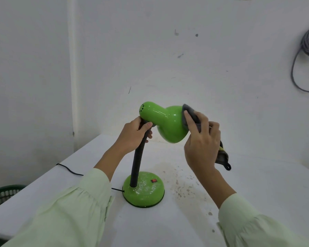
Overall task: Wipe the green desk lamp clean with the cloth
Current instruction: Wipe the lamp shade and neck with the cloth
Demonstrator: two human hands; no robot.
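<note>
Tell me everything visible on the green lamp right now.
The green desk lamp stands on the white table. Its glossy, metal-looking bell shade, with vent holes at the back, tilts down rightward. A black ribbed gooseneck joins a round base with a red switch; white specks dot the base. A black cord leaves leftward. The left hand grips the gooseneck under the shade; the right hand presses the grey cloth on the shade's rim.

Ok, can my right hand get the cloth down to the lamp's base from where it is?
Probably yes. The right hand holds the cloth against the shade, and the base sits below and left of it with nothing between; the left hand grips the neck higher up.
</note>
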